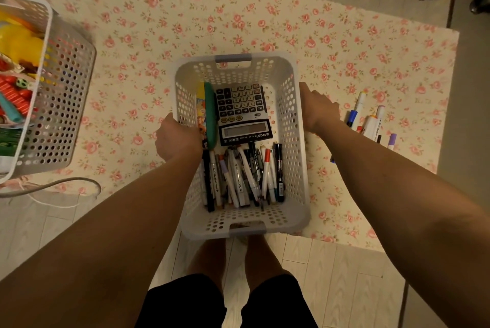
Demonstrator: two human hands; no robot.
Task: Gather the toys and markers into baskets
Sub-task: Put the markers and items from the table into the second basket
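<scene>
At centre frame the white perforated plastic basket [291, 142], already part-filled with marker pens [244, 176], is being gripped at its side rims by the left hand [176, 139] and right hand [318, 109], while a few loose markers [368, 118] are being left ungathered on the floral rug [265, 23] at centre right.

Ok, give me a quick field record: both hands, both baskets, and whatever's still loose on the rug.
left hand: grips left rim of white perforated plastic basket
right hand: grips its right rim
contents: black calculator, pile of marker pens, green flat item
second basket: grey perforated plastic basket, far left, holds colourful toys
still loose: several markers on floral rug, right of held basket
</scene>
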